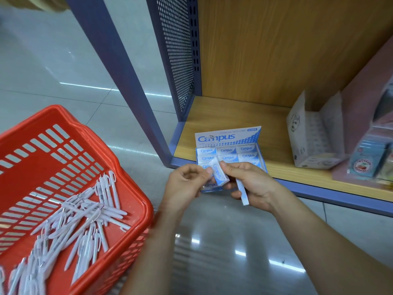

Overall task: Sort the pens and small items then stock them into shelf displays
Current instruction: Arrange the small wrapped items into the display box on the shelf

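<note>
While both hands, left (pixel 187 184) and right (pixel 248 184), pinched one eraser (pixel 220 174), the box (pixel 228 149) sat at the shelf's (pixel 234 116) front edge.

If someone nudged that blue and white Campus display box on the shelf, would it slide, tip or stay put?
The Campus display box would probably slide, not tip: it sits low and flat on the smooth wooden shelf. It looks like thin card, so likely light, though its rows of erasers add weight. Its upright header flap might bend if pushed.

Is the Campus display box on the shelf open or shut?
Open: the Campus display box has its lid flap standing upright, and rows of erasers show inside.
</note>
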